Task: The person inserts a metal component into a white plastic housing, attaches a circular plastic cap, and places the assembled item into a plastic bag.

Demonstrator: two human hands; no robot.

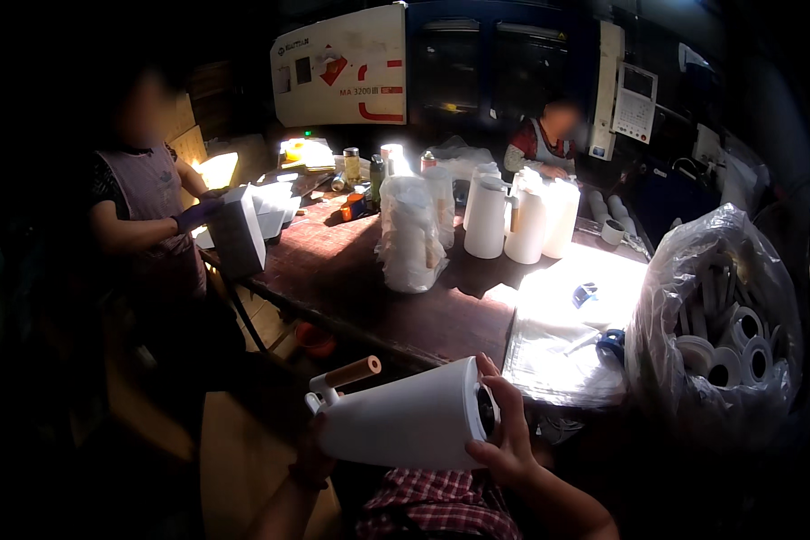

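Here, just before the near edge of the table [324, 264], a white jug [400, 418] is held sideways: the right hand [511, 434] clasps its wide end, the shadowed left hand [312, 454] its narrow one.

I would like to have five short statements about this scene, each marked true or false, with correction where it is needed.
1. The right hand has its grip on a white jug. True.
2. Other white jugs stand on the table. True.
3. The held jug's handle is entirely white. False: it is partly brown.
4. The clear bag at the right contains white parts. True.
5. The co-worker at the left is bare-handed. False: a purple glove shows.
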